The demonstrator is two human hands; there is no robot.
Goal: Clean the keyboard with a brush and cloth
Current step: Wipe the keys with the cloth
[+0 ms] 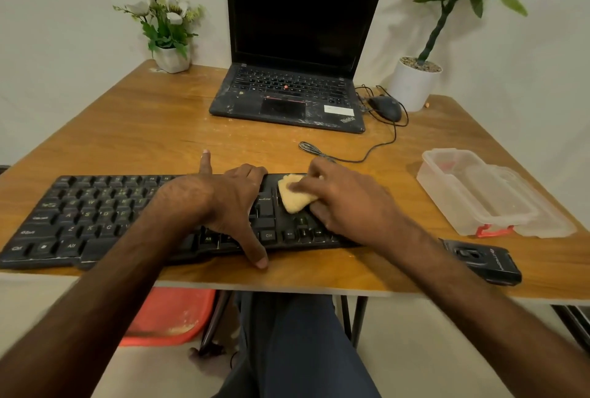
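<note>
Along the near edge of the wooden table [159,129], a black plastic keyboard [95,215] is laid, long axis left to right. It is clamped across its width by the left hand [223,203], thumb at the near edge, fingers curled over the far one. By the right hand [344,199], a soft yellow cloth [295,195] is pinched and pressed down just right of Enter; most keys lie leftward.

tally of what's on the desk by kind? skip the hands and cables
Potted plants: 2
Laptop: 1
Keyboard: 1
Mouse: 1
Cloth: 1
Clear box: 1
Black device: 1
Total: 8
</note>
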